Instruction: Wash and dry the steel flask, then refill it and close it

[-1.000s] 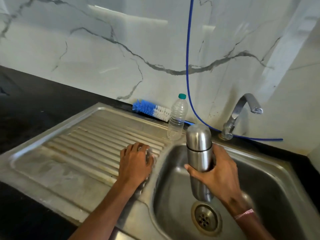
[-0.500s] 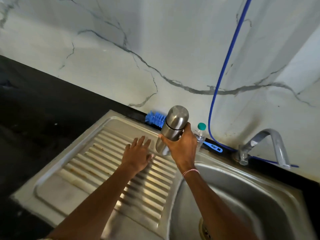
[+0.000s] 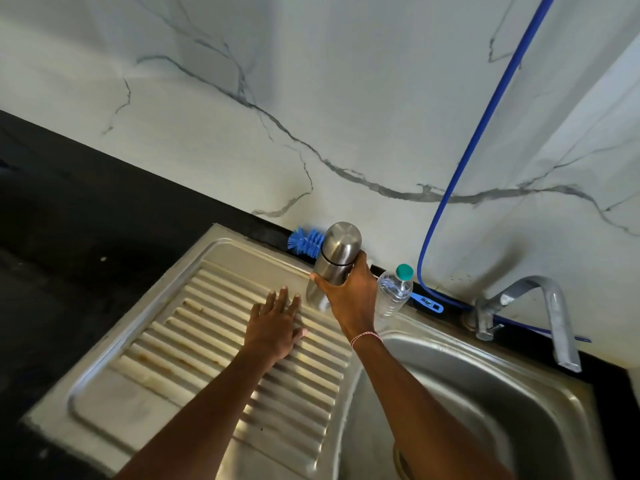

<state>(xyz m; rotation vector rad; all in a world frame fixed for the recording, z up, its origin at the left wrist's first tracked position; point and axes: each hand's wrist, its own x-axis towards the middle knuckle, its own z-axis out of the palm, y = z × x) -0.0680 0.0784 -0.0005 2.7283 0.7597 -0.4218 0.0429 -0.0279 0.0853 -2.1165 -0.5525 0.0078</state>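
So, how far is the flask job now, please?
Nothing can be confirmed as done: the steel flask has its cap on, and washing leaves no visible trace. In hand: the right hand grips it over the draining board, while the left hand is open and empty. The brush and the water bottle stand untouched, so refilling seems left.

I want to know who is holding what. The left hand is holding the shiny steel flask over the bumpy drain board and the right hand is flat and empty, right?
Not quite: the hands are swapped. In the head view the right hand has the steel flask in its grip over the ribbed drain board, and the left hand is the flat, empty one.
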